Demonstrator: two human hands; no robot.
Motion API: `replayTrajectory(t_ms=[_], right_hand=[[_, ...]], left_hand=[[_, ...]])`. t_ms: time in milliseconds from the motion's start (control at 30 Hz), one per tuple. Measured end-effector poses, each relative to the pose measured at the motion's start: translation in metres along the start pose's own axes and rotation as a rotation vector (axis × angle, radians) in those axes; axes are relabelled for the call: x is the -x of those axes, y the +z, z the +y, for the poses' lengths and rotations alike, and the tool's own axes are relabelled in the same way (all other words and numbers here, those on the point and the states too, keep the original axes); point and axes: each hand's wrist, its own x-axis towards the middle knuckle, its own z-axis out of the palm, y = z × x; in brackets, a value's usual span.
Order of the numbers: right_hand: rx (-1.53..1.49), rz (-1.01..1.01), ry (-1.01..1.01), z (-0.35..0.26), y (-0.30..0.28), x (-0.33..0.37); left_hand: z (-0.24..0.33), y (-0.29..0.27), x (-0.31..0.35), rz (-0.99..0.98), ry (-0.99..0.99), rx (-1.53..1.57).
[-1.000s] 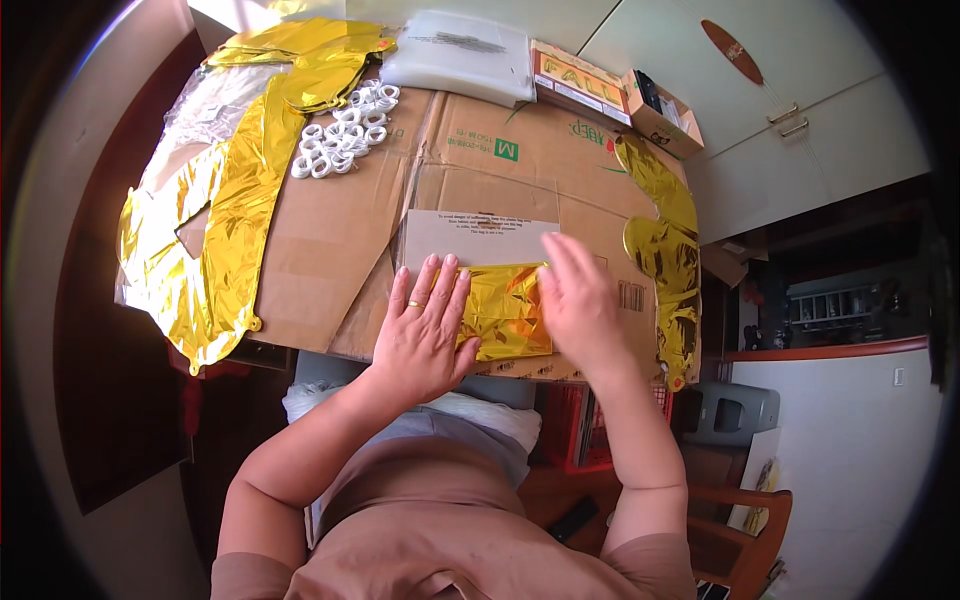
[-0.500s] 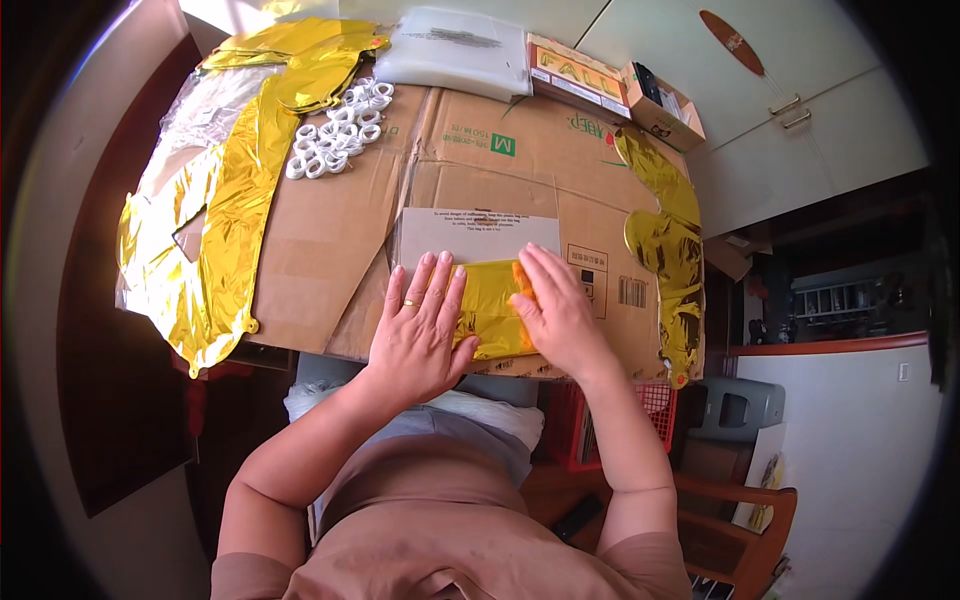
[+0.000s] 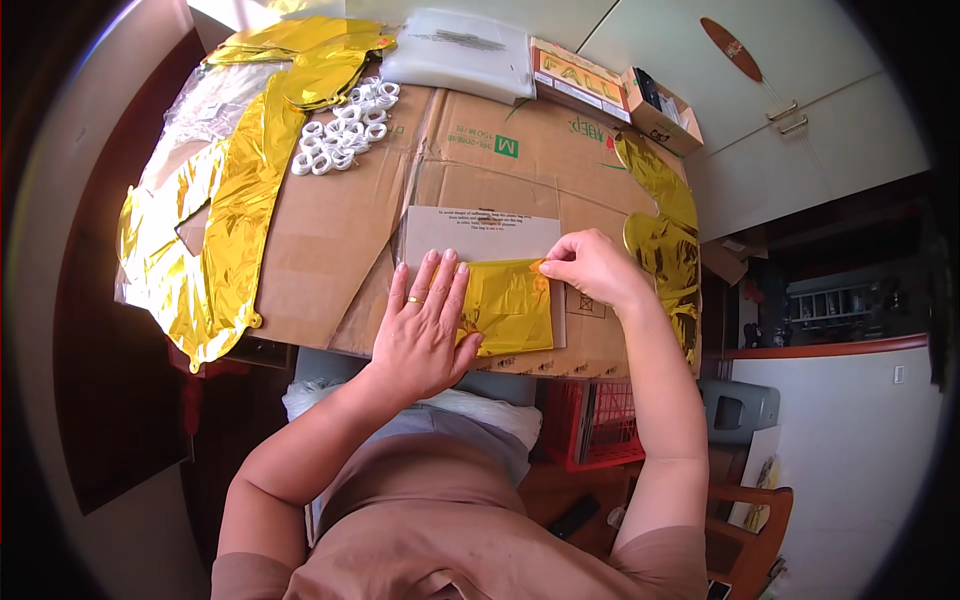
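Observation:
A folded gold foil balloon (image 3: pixel 510 305) lies on a white printed sheet (image 3: pixel 485 240), which looks to be inside a clear bag, near the front edge of the cardboard. Across the foil's left side my left hand (image 3: pixel 420 325) rests flat, fingers stretched out and a ring on one of them. My right hand (image 3: pixel 598 268) pinches the upper right corner of the foil, where a small orange patch shows. The foil's left edge is hidden under my left hand.
Flat gold foil balloons lie at the left (image 3: pixel 235 210) and right (image 3: pixel 665 240) of the cardboard (image 3: pixel 310 245). White ribbon coils (image 3: pixel 345 130) sit at the upper left. Behind are a stack of clear bags (image 3: pixel 460 60) and small boxes (image 3: pixel 580 78). A red crate (image 3: pixel 590 425) stands below the edge.
My right hand has gone from lying along the foil's right side to pinching its upper right corner. The foil's right side now lies more spread out. My left hand has stayed nearly in place.

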Motion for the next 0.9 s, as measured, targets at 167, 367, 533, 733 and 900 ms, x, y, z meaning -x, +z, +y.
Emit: replayTrajectory(t_ms=[167, 367, 533, 733, 900], right_hand=[[-0.249, -0.113, 0.063, 0.015, -0.006, -0.009], [-0.364, -0.172, 0.092, 0.022, -0.005, -0.008], [-0.407, -0.144, 0.094, 0.015, 0.000, -0.005], [-0.497, -0.189, 0.174, 0.017, 0.001, -0.008], [-0.460, -0.156, 0.185, 0.015, 0.004, -0.008]], left_hand=[[0.000, 0.000, 0.000, -0.008, -0.003, -0.006], [-0.001, 0.000, 0.001, -0.013, -0.004, -0.008], [-0.001, 0.000, 0.001, -0.006, -0.004, -0.006], [0.003, 0.000, 0.001, 0.072, 0.044, -0.007], [0.014, -0.002, -0.010, 0.034, 0.200, -0.001]])
